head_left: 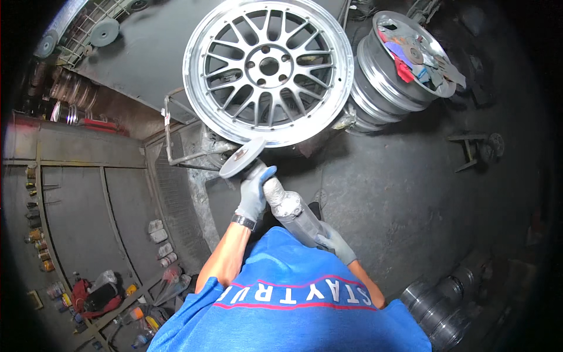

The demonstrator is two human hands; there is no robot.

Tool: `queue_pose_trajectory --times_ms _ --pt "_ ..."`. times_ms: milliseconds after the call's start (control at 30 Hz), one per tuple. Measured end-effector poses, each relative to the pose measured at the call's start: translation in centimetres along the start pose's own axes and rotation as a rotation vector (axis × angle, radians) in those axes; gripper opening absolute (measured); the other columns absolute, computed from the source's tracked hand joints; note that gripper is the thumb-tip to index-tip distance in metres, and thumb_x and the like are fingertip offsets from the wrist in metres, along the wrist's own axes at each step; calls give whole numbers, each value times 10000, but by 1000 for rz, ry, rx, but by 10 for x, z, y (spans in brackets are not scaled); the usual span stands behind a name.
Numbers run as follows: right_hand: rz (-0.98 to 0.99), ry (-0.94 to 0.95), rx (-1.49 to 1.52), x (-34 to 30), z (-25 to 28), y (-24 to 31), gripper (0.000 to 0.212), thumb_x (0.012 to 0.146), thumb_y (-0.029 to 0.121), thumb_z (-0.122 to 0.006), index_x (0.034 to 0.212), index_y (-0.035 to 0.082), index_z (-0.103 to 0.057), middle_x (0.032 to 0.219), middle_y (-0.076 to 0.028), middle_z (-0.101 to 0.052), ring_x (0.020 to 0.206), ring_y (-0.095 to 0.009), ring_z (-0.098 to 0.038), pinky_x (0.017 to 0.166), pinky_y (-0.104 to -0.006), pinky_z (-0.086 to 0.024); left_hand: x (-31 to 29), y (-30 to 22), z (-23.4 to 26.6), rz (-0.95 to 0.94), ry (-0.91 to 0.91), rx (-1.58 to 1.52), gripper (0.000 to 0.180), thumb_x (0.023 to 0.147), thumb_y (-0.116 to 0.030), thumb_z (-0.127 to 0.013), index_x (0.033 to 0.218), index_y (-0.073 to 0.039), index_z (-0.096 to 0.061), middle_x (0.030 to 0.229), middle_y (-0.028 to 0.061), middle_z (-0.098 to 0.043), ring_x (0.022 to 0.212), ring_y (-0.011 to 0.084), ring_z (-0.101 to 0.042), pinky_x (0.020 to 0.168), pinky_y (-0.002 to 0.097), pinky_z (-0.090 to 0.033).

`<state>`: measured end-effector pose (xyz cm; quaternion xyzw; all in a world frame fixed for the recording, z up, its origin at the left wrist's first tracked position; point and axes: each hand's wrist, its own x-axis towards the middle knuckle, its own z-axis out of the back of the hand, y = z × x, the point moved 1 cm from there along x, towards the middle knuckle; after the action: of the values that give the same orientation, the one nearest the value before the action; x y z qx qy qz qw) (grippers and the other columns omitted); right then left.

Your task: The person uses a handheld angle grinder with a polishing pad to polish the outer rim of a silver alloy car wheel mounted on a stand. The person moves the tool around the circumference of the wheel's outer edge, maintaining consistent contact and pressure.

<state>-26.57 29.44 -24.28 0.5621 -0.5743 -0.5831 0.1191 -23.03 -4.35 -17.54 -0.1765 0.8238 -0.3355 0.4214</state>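
Observation:
In front of me an alloy wheel (270,82) with a polished silver lip and many crossed spokes is propped face up. I hold a grey power polisher (300,220) across my body, its neck wrapped in pale covering. My left hand (253,195), in a grey-blue glove, grips it near the head. My right hand (338,243), gloved too, is closed around the rear end, partly hidden by the tool. The round grey disc (243,158) overlaps the near edge of the wheel's lip in view. Whether it touches the metal, I cannot tell.
At the right stand stacked wheels (384,76), the top one holding rags and discs. A bent metal frame (170,129) is beside the wheel at left. Shelving (105,217) with bottles and cans lines the left. More rims (437,314) sit at lower right, near a small stand (468,151).

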Motion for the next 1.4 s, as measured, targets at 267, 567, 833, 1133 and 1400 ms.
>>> queue_pose_trajectory --times_ms 267,567,833,1133,1400 --pt "-9 -179 -103 -59 92 100 583 1145 290 -604 1613 -25 -458 1491 -154 -612 1350 -227 -582 1144 -362 -465 84 86 -83 -306 310 270 409 957 16 -790 1338 -121 -730 1188 51 -701 1045 164 -675 909 323 -589" --pt "-146 -345 -188 -78 144 195 584 1140 378 -614 1597 46 -466 1357 -59 -638 1015 -98 -633 725 -245 -549 117 102 -196 195 191 -372 159 977 -209 -809 977 -134 -669 812 58 -675 685 237 -699 672 408 -623" --pt "-185 -500 -171 -78 101 177 576 1135 336 -626 1609 54 -461 1400 -127 -648 1108 -190 -670 826 -324 -590 109 91 -194 272 271 -384 178 975 -196 -808 999 -118 -650 803 80 -697 640 256 -703 620 425 -626" --pt "-68 -568 -282 -74 7 98 686 1142 364 -607 1639 -61 -397 1600 -267 -536 1479 -337 -521 1222 -408 -402 88 63 -131 328 286 -213 232 921 -138 -875 1042 -108 -679 821 82 -713 664 244 -717 618 402 -630" --pt "-31 -537 63 -47 -124 87 577 1157 368 -586 1567 -24 -481 1468 -170 -598 1349 -243 -568 1156 -381 -453 84 27 -47 264 279 13 237 895 -160 -899 1023 -88 -713 821 68 -710 655 223 -711 605 383 -619"
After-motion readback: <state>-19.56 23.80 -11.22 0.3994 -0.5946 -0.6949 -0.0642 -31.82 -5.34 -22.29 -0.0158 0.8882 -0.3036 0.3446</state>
